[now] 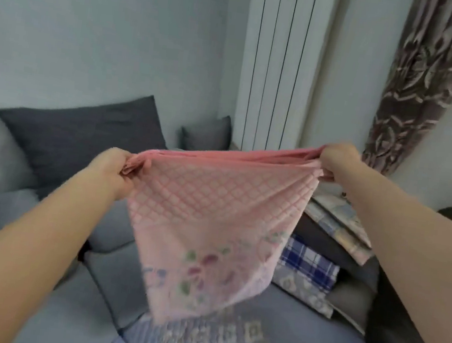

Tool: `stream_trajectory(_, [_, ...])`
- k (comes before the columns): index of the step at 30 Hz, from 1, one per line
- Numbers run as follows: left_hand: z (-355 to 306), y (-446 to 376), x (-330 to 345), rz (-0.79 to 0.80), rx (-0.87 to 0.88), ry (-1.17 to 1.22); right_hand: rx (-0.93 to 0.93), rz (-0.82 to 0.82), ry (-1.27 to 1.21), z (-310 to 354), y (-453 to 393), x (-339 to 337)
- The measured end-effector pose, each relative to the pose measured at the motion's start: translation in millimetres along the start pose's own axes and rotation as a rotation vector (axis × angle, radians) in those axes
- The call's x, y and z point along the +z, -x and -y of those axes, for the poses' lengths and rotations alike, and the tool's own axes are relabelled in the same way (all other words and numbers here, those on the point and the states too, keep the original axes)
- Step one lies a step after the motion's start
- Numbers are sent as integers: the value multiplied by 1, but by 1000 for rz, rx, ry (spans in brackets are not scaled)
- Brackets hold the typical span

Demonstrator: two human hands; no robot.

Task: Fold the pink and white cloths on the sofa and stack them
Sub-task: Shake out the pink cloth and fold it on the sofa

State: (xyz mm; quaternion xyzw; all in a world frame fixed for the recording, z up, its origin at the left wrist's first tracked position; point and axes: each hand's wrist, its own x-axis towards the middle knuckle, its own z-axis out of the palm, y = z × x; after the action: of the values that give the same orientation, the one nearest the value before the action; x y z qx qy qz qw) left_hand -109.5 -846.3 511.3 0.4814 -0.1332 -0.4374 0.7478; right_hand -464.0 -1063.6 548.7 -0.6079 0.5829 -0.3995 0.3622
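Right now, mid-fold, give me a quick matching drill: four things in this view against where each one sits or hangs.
Things:
1. pink cloth
2. dark grey cushion
3. patterned curtain
4. blue plaid fabric

Places:
A. hanging by the wall at upper right
B. in the pile right of the cloth
C. stretched in the air between both hands
D. leaning at the sofa's back, left

Pairs: 1-C, 2-D, 3-A, 4-B

Soft, even daylight fills the room where I stand; shadows are faint. The radiator [280,64] shows a small glare near its top. Left of it everything smears with motion blur, and its straight lines bow from wide-angle distortion.
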Motion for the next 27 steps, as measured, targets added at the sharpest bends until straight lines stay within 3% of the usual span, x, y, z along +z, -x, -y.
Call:
stream_trajectory(3, [3, 42, -2, -78, 63, 10, -32, -36, -55, -3, -1, -12])
stream_trajectory(6, [66, 100, -18, -103, 14, -106, 16, 145, -93, -51, 14, -31])
stream_trajectory(9, [187, 155, -35, -236, -148, -200, 124, 281, -98, -155, 18, -41])
stream_trajectory(14, [440, 229, -28, -438, -529, -220, 351, 291, 92, -373, 20, -63])
stream_trajectory(17, [575, 270, -8, -531, -797, -234, 423, 315, 334, -505, 22, -84])
stream_trajectory(20, [680, 306, 10, -543, -954, -298, 433, 361, 555, -616, 28, -106])
stream_trajectory(23, [751, 345, 36, -515, -1113, -314, 513, 252, 643, -685, 34, -143])
stream_trajectory(27, [804, 384, 78, -412, -1261, -276, 526, 31, 492, -733, 39, -196])
